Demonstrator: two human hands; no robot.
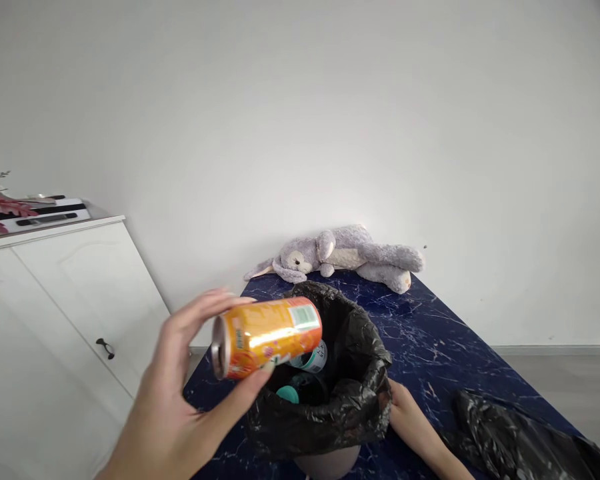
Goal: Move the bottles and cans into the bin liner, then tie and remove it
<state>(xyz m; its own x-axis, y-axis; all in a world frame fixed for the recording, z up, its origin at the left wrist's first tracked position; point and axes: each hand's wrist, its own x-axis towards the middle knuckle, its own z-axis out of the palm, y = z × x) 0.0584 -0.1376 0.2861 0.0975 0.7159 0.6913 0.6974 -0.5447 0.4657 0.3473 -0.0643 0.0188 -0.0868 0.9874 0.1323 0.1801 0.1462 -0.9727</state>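
My left hand (195, 373) is closed round an orange drink can (270, 337), thumb below and fingers above. The can lies on its side in the grip, over the left part of a trash bin's mouth, its opened end facing left. A black plastic bag (360, 333) lines the bin (330, 463) and folds over its rim. Inside show a bottle with a teal cap (288, 394) and a container with a white and teal label (316, 359). My right hand (403, 407) is against the bin's right side, its fingers hidden by the bag's overhang.
The bin stands on a dark blue marbled table (430, 327). A grey plush rabbit (340, 253) lies at the far edge against the wall. Another black plastic bag (510, 433) is at the right. A white cabinet (80, 320) stands left, with things on top.
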